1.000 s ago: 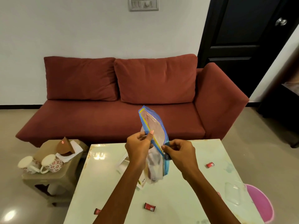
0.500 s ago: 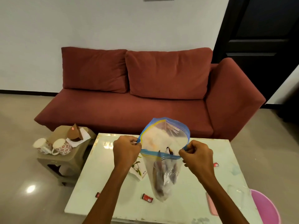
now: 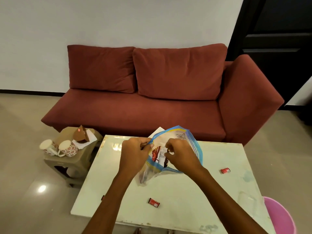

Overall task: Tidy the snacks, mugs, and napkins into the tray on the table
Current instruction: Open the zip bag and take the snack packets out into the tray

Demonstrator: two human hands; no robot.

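A clear zip bag (image 3: pixel 189 142) with a blue rim lies open over the pale table (image 3: pixel 194 188). My left hand (image 3: pixel 135 156) pinches the bag's left rim. Inside the bag's mouth my right hand (image 3: pixel 182 157) closes its fingers on a red and white snack packet (image 3: pixel 158 155). Small red snack packets lie loose on the table: one near the front (image 3: pixel 154 202), one at the right (image 3: pixel 225 170), one at the left edge (image 3: pixel 103 197). Two patterned mugs (image 3: pixel 67 148) and white napkins (image 3: pixel 84 143) sit on a low stool at the left.
A red sofa (image 3: pixel 160 98) stands behind the table. The tan stool (image 3: pixel 70 164) is beside the table's left edge. A clear plastic container (image 3: pixel 249 200) lies at the table's right front corner, and a pink bin (image 3: pixel 280 217) stands beyond it. A brown napkin holder (image 3: pixel 81 136) rests on the stool.
The bag has come down from in front of me onto the table. My right hand has let go of the rim and reached into the bag's mouth. The view tilted down.
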